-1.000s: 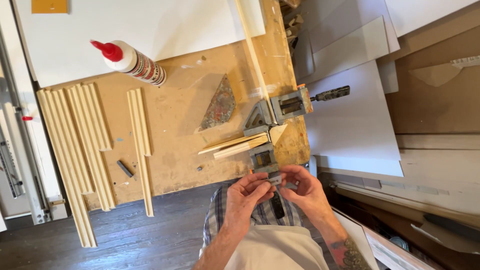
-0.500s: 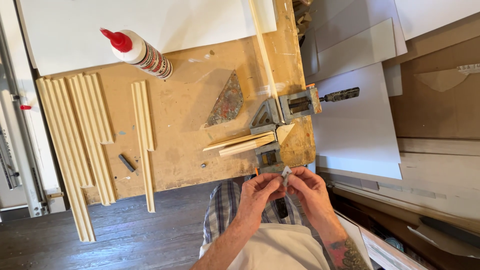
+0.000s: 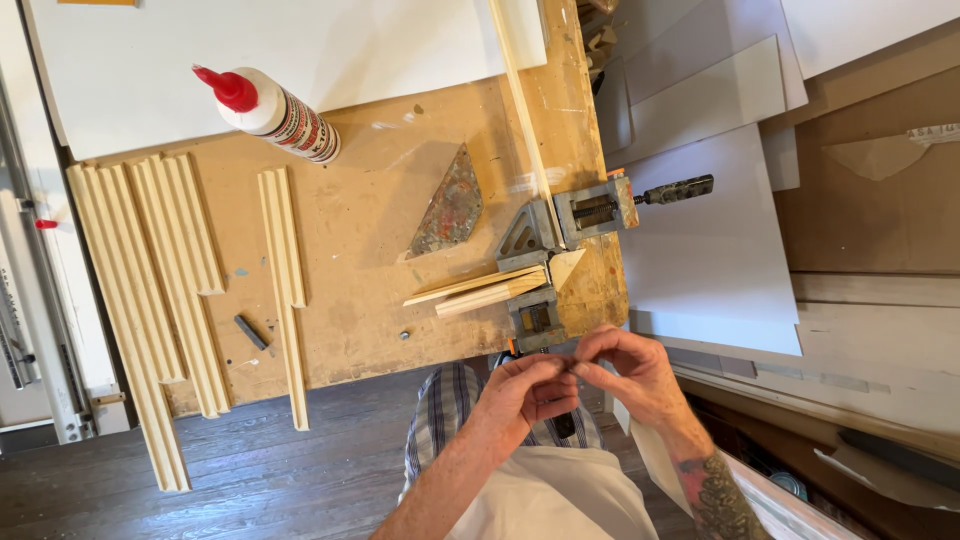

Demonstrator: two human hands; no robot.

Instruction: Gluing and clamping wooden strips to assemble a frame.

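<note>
Both of my hands meet just below the front edge of the wooden bench [image 3: 380, 250]. My left hand [image 3: 528, 392] and my right hand [image 3: 625, 370] pinch together at their fingertips on something small and dark that I cannot make out. Right above them sits a grey metal corner clamp [image 3: 545, 270] with a dark screw handle [image 3: 678, 189]. The clamp grips two pale wooden moulding pieces [image 3: 480, 292] at an angle, and a long thin strip [image 3: 520, 110] runs away from it.
A glue bottle with a red cap [image 3: 275, 110] lies at the back left. Several long moulding strips [image 3: 150, 300] lie along the left side, with two more [image 3: 285, 290] beside them. A stained triangular scrap [image 3: 450, 205] and white boards [image 3: 700, 250] lie nearby.
My hands have drawn closer together and lifted slightly toward the clamp's lower jaw. The view has shifted a little; nothing on the bench has moved.
</note>
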